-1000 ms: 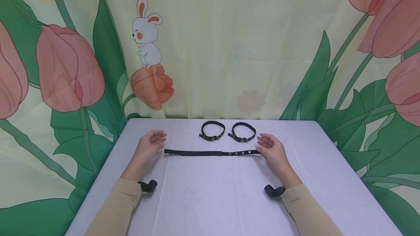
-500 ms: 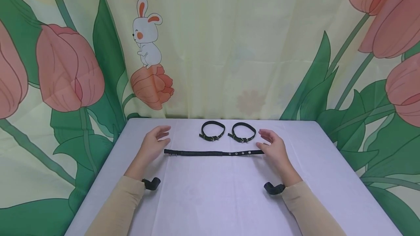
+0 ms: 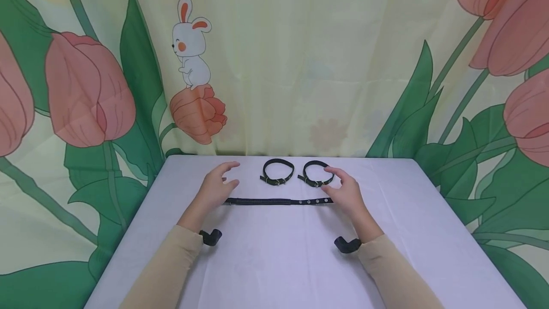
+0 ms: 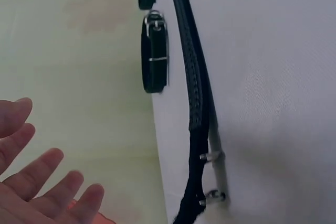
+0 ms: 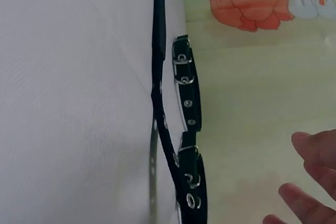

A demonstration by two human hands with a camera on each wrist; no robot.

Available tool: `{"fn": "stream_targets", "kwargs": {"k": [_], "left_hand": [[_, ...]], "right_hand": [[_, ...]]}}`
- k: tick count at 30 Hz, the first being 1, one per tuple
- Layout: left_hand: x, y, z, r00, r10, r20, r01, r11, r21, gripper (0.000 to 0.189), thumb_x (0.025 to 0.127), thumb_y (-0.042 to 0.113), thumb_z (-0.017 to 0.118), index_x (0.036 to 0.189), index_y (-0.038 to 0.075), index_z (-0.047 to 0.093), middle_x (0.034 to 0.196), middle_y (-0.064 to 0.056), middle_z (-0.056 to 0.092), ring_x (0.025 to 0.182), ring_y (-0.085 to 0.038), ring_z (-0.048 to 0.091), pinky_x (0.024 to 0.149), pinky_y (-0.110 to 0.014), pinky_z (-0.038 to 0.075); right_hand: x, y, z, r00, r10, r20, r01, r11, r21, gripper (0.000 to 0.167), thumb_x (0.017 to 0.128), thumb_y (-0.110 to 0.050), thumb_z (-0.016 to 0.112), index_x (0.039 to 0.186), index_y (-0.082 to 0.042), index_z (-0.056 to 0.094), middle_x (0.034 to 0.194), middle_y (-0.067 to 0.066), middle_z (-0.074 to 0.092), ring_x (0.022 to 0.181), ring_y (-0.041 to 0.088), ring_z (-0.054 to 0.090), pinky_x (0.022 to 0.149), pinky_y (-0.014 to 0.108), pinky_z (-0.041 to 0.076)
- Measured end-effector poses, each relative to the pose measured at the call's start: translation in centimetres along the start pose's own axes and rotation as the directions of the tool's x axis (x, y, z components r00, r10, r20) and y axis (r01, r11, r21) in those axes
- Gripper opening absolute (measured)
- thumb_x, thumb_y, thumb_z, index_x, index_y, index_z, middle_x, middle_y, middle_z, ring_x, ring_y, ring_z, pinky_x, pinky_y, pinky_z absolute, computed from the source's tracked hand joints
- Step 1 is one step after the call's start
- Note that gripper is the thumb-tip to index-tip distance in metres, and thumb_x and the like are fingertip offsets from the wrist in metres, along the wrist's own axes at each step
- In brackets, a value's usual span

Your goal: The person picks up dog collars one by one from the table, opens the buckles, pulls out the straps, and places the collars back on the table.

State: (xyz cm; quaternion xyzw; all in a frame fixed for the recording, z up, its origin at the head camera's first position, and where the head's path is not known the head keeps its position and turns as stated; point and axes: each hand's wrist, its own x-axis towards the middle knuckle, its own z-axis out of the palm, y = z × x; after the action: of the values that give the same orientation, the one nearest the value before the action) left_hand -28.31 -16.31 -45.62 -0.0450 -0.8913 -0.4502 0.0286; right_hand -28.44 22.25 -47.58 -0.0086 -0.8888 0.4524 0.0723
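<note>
A black collar strap (image 3: 266,201) lies stretched out straight across the white table, with a thicker stitched band and a row of metal eyelets toward its right end. My left hand (image 3: 213,189) hovers at the strap's left end and hides its tip; the fingers are spread with nothing between them. On the other side, my right hand (image 3: 346,195) is at the eyelet end, thumb and fingers apart, covering that tip. Behind the strap stand two buckled black collars, a left collar (image 3: 278,182) and a right collar (image 3: 316,184). In the left wrist view, metal loops (image 4: 212,196) show on the strap.
White cloth covers the table (image 3: 274,256). A curtain (image 3: 274,61) printed with tulips and a rabbit hangs just behind the table's back edge. A small black device sits on each wrist, at the left cuff (image 3: 211,237) and the right cuff (image 3: 347,245).
Both hands have moved inward, the left hand to the right and the right hand slightly left, over the strap's ends. Their thumbs and fingers have spread wider. The strap and collars stay put.
</note>
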Motion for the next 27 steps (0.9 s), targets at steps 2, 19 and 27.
{"fn": "stream_targets", "kwargs": {"k": [2, 19, 27], "left_hand": [[0.3, 0.3, 0.5, 0.999, 0.032, 0.006, -0.033, 0.998, 0.048, 0.054, 0.102, 0.013, 0.072, 0.154, 0.020, 0.057, 0.165, -0.007, 0.051, 0.155, -0.036, 0.045, 0.122, -0.058, 0.044], [2.4, 1.4, 3.7, 0.980, 0.189, 0.069, -0.200, 0.955, 0.218, 0.046, 0.102, 0.007, 0.070, 0.147, 0.013, 0.062, 0.163, -0.012, 0.052, 0.159, -0.036, 0.037, 0.130, -0.057, 0.032], [3.0, 1.2, 4.3, 0.982, 0.161, 0.100, -0.178, 0.967, 0.185, 0.051, 0.102, 0.010, 0.072, 0.151, 0.015, 0.060, 0.164, -0.011, 0.052, 0.157, -0.035, 0.043, 0.129, -0.056, 0.035]], "right_hand": [[0.1, -0.4, 0.5, 1.000, 0.001, 0.014, -0.001, 1.000, -0.009, 0.057, 0.094, -0.015, 0.079, 0.148, -0.021, 0.063, 0.165, 0.013, 0.051, 0.159, 0.043, 0.038, 0.128, 0.064, 0.032], [1.6, -2.6, 4.0, 0.974, -0.179, 0.136, 0.197, 0.971, -0.133, 0.054, 0.093, -0.013, 0.082, 0.145, -0.013, 0.066, 0.163, 0.012, 0.054, 0.158, 0.038, 0.039, 0.129, 0.062, 0.031], [2.2, -3.1, 4.9, 0.958, -0.223, 0.183, 0.255, 0.950, -0.178, 0.053, 0.093, -0.014, 0.081, 0.144, -0.012, 0.066, 0.164, 0.013, 0.053, 0.157, 0.040, 0.040, 0.129, 0.062, 0.031]]}}
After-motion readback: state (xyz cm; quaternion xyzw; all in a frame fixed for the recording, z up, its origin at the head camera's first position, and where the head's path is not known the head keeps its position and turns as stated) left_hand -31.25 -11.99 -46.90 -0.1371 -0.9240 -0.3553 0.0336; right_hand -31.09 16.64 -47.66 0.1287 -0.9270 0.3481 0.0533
